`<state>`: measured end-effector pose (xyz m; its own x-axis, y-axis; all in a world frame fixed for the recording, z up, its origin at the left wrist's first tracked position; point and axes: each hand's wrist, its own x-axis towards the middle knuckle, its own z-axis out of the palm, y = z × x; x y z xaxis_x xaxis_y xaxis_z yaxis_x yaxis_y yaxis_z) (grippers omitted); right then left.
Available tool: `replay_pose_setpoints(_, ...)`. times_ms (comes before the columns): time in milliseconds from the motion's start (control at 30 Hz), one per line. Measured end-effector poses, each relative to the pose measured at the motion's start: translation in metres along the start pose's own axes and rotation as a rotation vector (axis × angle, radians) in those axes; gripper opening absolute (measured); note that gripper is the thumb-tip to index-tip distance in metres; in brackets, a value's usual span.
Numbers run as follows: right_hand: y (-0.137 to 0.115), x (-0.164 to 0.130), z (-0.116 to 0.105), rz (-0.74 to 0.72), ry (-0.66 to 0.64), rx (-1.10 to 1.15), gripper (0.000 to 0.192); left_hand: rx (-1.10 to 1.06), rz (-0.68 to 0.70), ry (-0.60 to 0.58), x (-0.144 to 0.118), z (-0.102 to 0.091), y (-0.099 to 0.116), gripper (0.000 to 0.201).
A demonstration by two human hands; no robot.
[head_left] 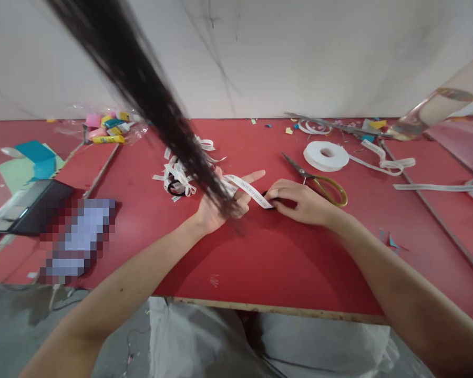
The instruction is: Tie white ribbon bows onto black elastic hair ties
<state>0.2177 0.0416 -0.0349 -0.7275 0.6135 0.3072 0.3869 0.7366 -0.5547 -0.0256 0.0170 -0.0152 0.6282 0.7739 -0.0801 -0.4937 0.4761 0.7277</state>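
Ribbon [247, 190] is lying across my open left hand [216, 206] while my right hand [301, 202] is pinching its end onto a black band [268, 202]; I'm needing a snug wrap next.

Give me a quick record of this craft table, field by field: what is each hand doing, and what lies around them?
left hand: left hand open, palm up, white printed ribbon strip draped over its fingers
right hand: right hand pinching the strip's end against a small black ring
surface: red table
near right hand: gold-handled scissors, white ribbon roll
near left hand: pile of finished ribbon bows
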Motion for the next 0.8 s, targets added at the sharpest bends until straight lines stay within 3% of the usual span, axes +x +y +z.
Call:
replay_pose_setpoints(233,0.019,-0.003,-0.004,0.046,0.056,-0.223,0.018,-0.011,0.090,0.083,0.000,-0.002,0.009,0.069)
replay_pose_setpoints(367,0.016,0.000,0.000,0.051,0.089,-0.211,0.018,-0.015,0.088,0.169,0.000,0.002,0.012,0.063)
replay_pose_setpoints(467,0.009,0.001,0.002,0.131,0.130,-0.084,0.017,-0.016,0.090,0.170,0.000,0.004,0.013,0.064)
replay_pose_setpoints(567,-0.001,0.002,0.005,0.314,0.244,0.211,0.018,-0.009,0.074,0.165,0.000,0.004,0.014,0.067)
replay_pose_setpoints(667,-0.012,0.004,0.009,0.401,0.352,0.599,0.038,0.006,0.071,0.145,0.000,0.003,0.013,0.065)
replay_pose_setpoints(800,-0.025,0.007,0.013,0.429,0.382,0.722,0.049,0.010,0.053,0.110,0.001,0.001,0.011,0.064)
